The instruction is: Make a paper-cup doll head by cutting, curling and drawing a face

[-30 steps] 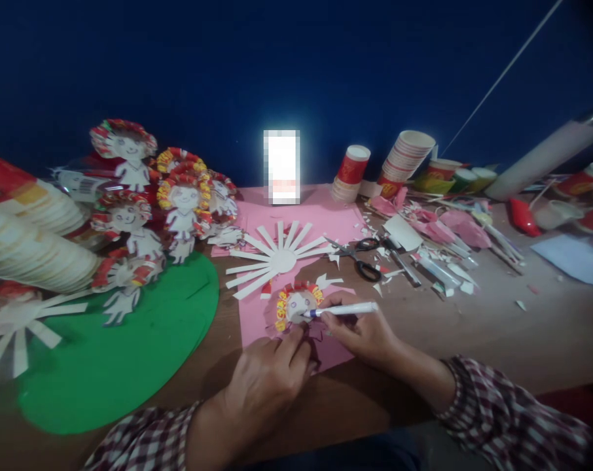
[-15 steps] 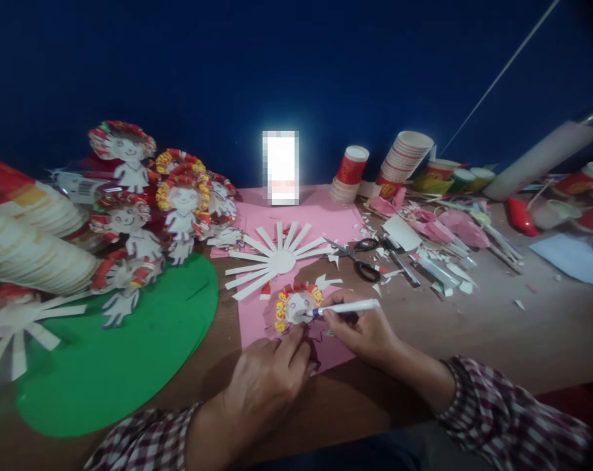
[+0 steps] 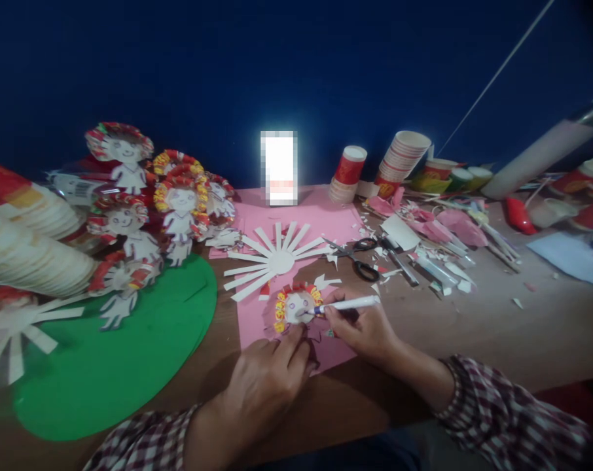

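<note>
A small paper doll's head [image 3: 296, 305] with a drawn face and red and yellow curled hair lies on a pink sheet [image 3: 250, 327]. My left hand [image 3: 271, 373] is closed at its lower edge, fingertips steadying it; the part below the face is hidden under the fingers. In my right hand [image 3: 362, 327] a white marker pen [image 3: 350, 304] is gripped, its dark tip touching the face near the mouth. Just behind lies a white paper cup cut into strips [image 3: 281, 260], splayed flat. Black-handled scissors [image 3: 365, 265] rest to its right.
Several finished paper dolls [image 3: 179, 203] stand at the left beside a green sheet [image 3: 124, 366] and cup stacks [image 3: 31, 248]. Stacked paper cups [image 3: 404, 154], paper scraps [image 3: 444, 229] and a box cutter [image 3: 402, 261] lie at the right. A glowing screen [image 3: 281, 167] stands behind.
The pen tip has shifted slightly on the doll's face, and the pen is tilted a little flatter. My left hand stays in place. The whole view has moved slightly.
</note>
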A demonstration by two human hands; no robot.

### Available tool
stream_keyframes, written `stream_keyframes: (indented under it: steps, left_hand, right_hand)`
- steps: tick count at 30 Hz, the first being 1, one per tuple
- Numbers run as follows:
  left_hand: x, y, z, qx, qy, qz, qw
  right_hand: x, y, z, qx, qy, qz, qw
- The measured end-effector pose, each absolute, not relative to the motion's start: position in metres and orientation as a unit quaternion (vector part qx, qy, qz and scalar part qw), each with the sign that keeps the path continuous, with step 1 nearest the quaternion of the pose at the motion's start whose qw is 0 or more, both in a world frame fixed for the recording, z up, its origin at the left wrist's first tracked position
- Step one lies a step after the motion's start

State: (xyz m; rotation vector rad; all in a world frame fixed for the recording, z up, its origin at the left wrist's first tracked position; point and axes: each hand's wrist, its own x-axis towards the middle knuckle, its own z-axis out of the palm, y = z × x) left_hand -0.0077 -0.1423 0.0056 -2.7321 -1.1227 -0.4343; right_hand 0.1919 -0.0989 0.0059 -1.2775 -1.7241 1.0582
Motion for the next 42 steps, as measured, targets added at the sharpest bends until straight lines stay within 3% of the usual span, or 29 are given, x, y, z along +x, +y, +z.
stream_keyframes:
  steps: [28,38,42]
  left_hand:
    - [-0.008,-0.141,0.002,-0.912,-0.371,-0.154,0.076]
    - [-0.014,-0.134,0.017,-0.9,-0.356,-0.251,0.009]
    - [-0.019,-0.128,0.014,-0.883,-0.395,-0.255,-0.011]
  right_hand:
    - [0.186,-0.1,0.008,-0.491,-0.58,0.481,0.437]
    - [0.192,-0.096,0.005,-0.475,-0.706,0.304,0.429]
    - [0.19,-0.096,0.006,-0.489,-0.683,0.317,0.44]
